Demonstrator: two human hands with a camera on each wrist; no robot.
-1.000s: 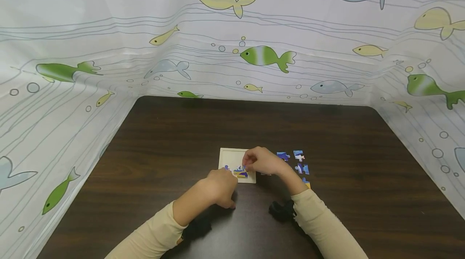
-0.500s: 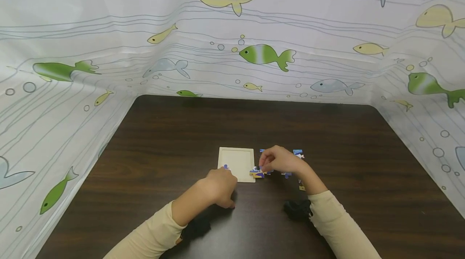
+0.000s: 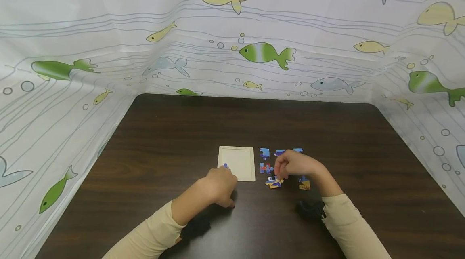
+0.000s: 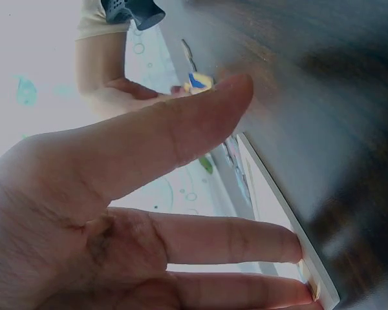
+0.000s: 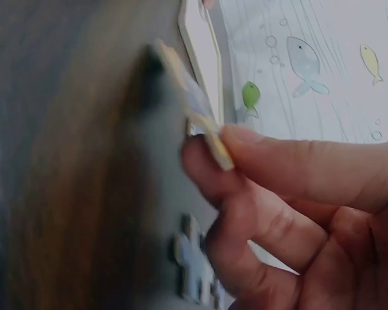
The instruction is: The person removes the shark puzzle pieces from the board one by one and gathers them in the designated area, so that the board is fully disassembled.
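Observation:
A shallow pale wooden puzzle tray lies on the table in the head view. My left hand rests on its near left corner, and a blue puzzle piece shows just past the fingertips. In the left wrist view, straight fingers touch the tray's rim while the thumb stands apart. Right of the tray, my right hand pinches a blue and yellow jigsaw piece between thumb and fingertips. The right wrist view shows this jigsaw piece tilted, nearly edge-on.
Several loose puzzle pieces lie right of the tray, among them a blue one, a red and blue one and a yellow-bottomed one. A fish-print curtain borders the dark wooden table at the back and sides.
My right hand has moved from over the tray to the right, carrying the blue and yellow jigsaw piece out among the loose ones. The left hand has stayed on the tray's corner.

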